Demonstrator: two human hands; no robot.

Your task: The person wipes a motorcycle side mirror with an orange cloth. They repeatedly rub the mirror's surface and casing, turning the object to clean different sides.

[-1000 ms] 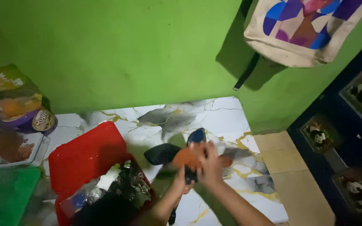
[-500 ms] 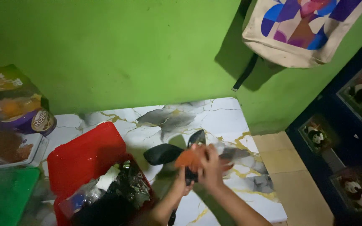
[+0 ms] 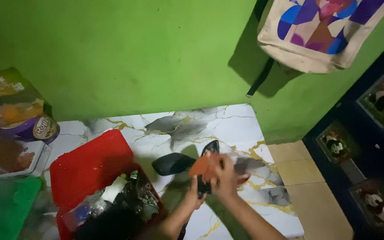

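Dark mirror (image 3: 210, 149) with a glossy oval face, held above the marbled white floor (image 3: 236, 120), just right of the red plastic box (image 3: 90, 166). Long axis runs near-upright in view, top tilted slightly right, stem end down. Left hand (image 3: 195, 195) is wrapped closed around the black stem. Right hand (image 3: 222, 175) is curled shut, pressing an orange cloth (image 3: 199, 165), soft and crumpled, against the mirror. Box lid is smooth; the contents are shiny clutter.
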